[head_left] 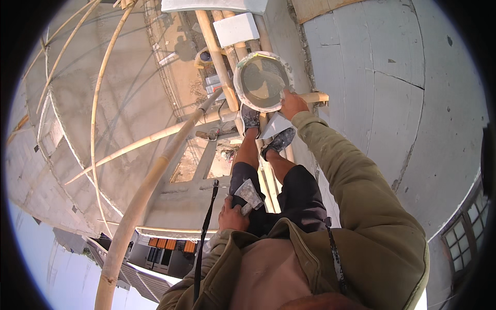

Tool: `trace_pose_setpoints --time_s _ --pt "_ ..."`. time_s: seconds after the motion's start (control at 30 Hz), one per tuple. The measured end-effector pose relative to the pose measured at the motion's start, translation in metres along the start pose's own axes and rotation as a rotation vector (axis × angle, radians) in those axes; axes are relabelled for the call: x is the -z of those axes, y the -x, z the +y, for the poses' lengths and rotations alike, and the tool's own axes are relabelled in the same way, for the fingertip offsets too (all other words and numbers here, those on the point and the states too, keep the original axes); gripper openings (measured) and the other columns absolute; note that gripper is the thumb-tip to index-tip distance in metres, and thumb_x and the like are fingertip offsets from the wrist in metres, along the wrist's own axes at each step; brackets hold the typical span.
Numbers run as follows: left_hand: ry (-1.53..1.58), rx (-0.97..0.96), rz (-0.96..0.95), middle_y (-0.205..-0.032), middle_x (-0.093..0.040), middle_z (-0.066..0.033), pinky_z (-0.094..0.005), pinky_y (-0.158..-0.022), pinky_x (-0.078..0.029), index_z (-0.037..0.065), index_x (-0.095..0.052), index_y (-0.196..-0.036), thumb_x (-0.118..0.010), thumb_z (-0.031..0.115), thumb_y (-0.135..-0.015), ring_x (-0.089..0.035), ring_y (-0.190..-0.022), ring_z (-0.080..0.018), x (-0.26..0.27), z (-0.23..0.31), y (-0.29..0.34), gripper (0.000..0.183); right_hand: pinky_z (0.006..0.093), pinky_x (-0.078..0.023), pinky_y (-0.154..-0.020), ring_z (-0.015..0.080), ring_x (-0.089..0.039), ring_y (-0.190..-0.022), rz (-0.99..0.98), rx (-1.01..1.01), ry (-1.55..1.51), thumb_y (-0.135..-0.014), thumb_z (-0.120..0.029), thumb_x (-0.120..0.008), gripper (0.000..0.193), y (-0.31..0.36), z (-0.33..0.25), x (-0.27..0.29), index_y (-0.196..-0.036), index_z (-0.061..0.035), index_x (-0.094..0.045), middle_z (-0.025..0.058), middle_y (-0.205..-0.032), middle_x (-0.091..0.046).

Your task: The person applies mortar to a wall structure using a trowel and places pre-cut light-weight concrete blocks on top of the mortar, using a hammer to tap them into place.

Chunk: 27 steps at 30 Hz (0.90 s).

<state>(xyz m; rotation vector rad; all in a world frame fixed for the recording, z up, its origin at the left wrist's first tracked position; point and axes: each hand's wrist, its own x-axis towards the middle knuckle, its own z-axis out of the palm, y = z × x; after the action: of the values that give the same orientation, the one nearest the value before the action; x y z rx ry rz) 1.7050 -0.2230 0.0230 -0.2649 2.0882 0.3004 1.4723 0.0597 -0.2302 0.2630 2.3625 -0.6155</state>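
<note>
A mortar-smeared putty knife [249,194] with a broad blade is in my left hand [232,215], closed around its handle beside my left thigh. My right hand [293,105] reaches forward to the near right rim of a round, pale bucket [238,82]. Its fingers are curled at the rim; whether they grip the rim or a tool is hidden. Wet grey mortar [256,77] fills part of the bucket, with a lighter smear toward my right hand. The bucket stands on bamboo poles just ahead of my feet.
I stand on bamboo scaffold poles [219,57] high above ground. White blocks [236,29] lie on the poles ahead. A grey wall [372,98] rises close on the right. A long bamboo pole [139,201] slants along the left. Below, a person [203,58] is visible.
</note>
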Motion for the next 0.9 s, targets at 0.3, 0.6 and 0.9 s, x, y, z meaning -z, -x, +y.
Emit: trace_pose_setpoints --time_s 0.3,0.6,0.9 --pt "0.011 -0.106 0.06 -0.139 -0.051 -0.0114 -0.0534 -0.085 -0.055 0.005 -0.074 -0.087 -0.082 0.029 -0.078 -0.067 -0.104 -0.0414 -0.016 0.006 -0.027 0.027 0.05 -0.056 -0.081 0.0342 -0.072 -0.094 0.298 -0.052 -0.228 -0.095 -0.028 -0.065 0.043 -0.115 0.089 -0.123 -0.129 -0.0012 -0.06 0.0254 -0.101 -0.069" --pt "-0.045 -0.08 -0.061 -0.136 -0.06 -0.017 -0.0502 -0.098 -0.051 0.003 -0.076 -0.113 -0.074 0.055 -0.085 -0.065 -0.114 -0.0389 0.009 -0.015 -0.031 0.059 0.0281 -0.043 -0.049 0.0078 -0.054 -0.055 0.049 -0.028 -1.022 -0.101 -0.032 -0.067 0.04 0.241 -0.008 0.131 -0.131 -0.0071 -0.063 0.0041 -0.082 -0.065" --pt "-0.385 -0.233 0.025 -0.098 -0.076 -0.0201 -0.0482 -0.082 -0.057 0.007 -0.078 -0.106 -0.069 0.059 -0.087 -0.073 -0.096 -0.0382 0.1 -0.089 -0.169 0.056 0.0311 -0.048 -0.057 0.0118 -0.056 -0.061 0.69 0.056 -0.807 -0.104 -0.021 -0.058 0.033 0.513 -0.039 0.364 -0.13 -0.0019 -0.059 0.0068 -0.081 -0.063"
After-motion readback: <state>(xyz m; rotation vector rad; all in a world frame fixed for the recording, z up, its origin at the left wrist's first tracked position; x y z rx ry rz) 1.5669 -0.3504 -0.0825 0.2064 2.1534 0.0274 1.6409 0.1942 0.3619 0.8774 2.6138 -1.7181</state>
